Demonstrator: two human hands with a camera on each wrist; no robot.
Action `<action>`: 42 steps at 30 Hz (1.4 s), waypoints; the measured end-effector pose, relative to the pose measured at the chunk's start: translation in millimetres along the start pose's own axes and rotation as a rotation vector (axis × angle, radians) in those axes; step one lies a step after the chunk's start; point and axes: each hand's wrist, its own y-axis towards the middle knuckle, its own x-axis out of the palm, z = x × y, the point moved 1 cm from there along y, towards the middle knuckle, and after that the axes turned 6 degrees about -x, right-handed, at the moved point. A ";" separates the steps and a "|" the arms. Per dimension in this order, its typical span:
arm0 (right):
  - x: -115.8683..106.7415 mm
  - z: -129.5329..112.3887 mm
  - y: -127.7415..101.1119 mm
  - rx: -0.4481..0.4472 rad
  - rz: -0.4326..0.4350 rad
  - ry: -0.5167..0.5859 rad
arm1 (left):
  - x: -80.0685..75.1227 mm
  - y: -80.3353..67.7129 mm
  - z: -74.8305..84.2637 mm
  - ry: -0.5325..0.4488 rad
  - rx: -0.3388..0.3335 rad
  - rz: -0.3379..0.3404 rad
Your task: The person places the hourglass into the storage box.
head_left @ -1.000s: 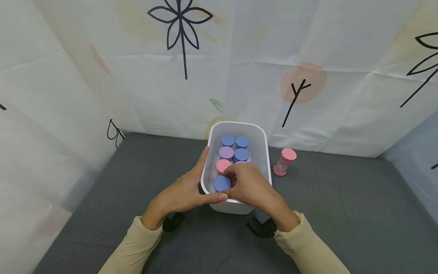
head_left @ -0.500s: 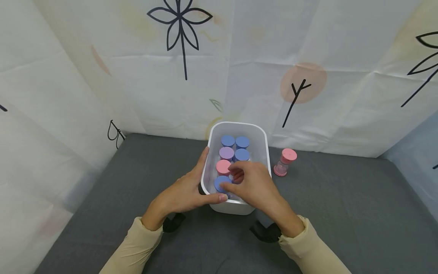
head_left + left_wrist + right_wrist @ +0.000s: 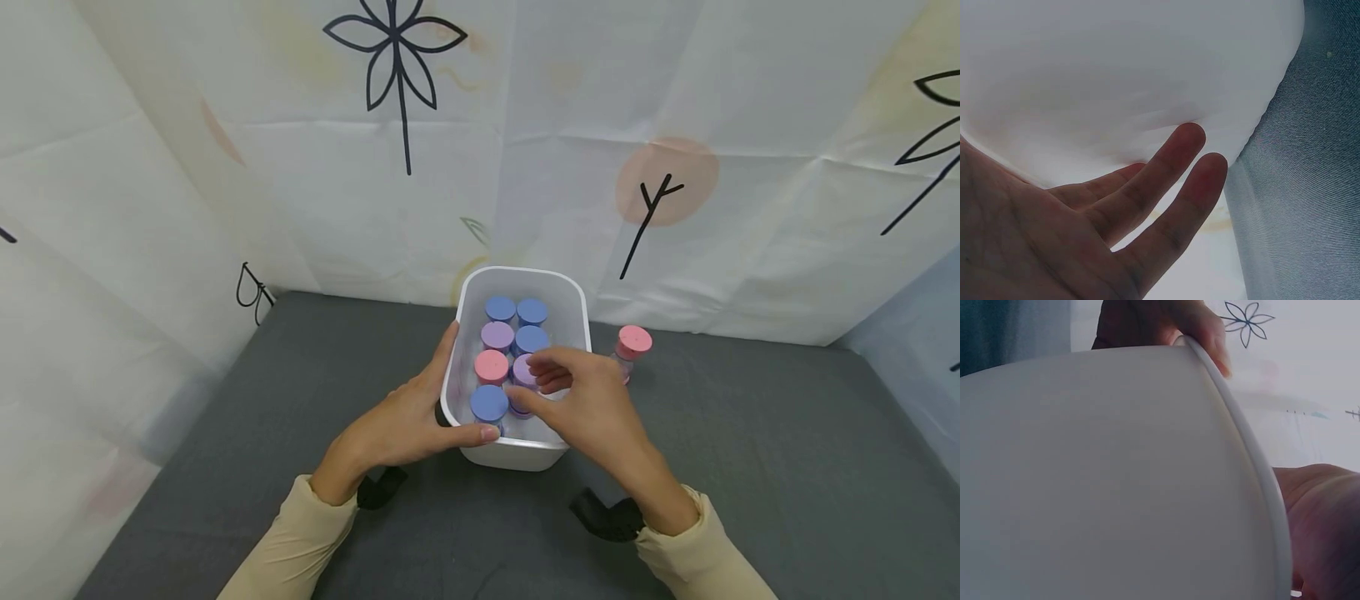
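Observation:
A white plastic bin [image 3: 517,457] stands on the dark table in the head view, with small sand timers upright in two columns. Their caps are blue, purple and pink. My left hand [image 3: 401,421] grips the bin's near left corner, thumb over the rim and fingers along the outer wall; the left wrist view shows those fingers [image 3: 1169,159] against the white side. My right hand [image 3: 588,396] hovers over the bin's right side, fingers loosely bent and apart. It is closest to a purple-capped timer [image 3: 524,373], which it partly covers. A blue-capped timer [image 3: 489,403] stands in the near left corner.
A pink sand timer [image 3: 634,342] stands on the table right of the bin, partly behind my right hand. White printed fabric [image 3: 555,192] hangs along the back and sides. The dark table [image 3: 750,467] extends left and right.
My right hand has let go of the near blue-capped timer and drawn back to the right, uncovering the purple-capped one and partly hiding the outside pink timer. The left hand stays put.

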 end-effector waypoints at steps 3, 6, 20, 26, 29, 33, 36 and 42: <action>-3.0 2.8 -2.8 0.002 0.012 0.010 | 0.2 0.1 0.0 -0.005 0.001 -0.002; -4.8 5.6 -4.4 -0.016 0.015 0.025 | 0.1 0.4 0.3 -0.011 0.017 0.000; -34.3 22.1 -6.9 -0.148 0.148 0.159 | 0.1 1.4 2.1 -0.013 0.054 0.007; -51.8 24.9 -5.3 -0.128 0.215 0.239 | 0.2 1.3 1.6 -0.001 0.057 0.014; -59.4 29.4 -4.0 -0.112 0.270 0.254 | -0.1 0.5 1.3 0.009 0.048 0.016; -66.5 39.9 -1.7 -0.068 0.339 0.263 | -0.7 -0.1 0.9 0.014 0.035 0.013; -69.5 48.9 -0.1 -0.026 0.386 0.265 | -0.8 0.2 0.8 0.010 0.041 0.013; -72.4 67.0 2.8 0.062 0.510 0.285 | -0.2 0.3 0.2 0.015 0.038 0.017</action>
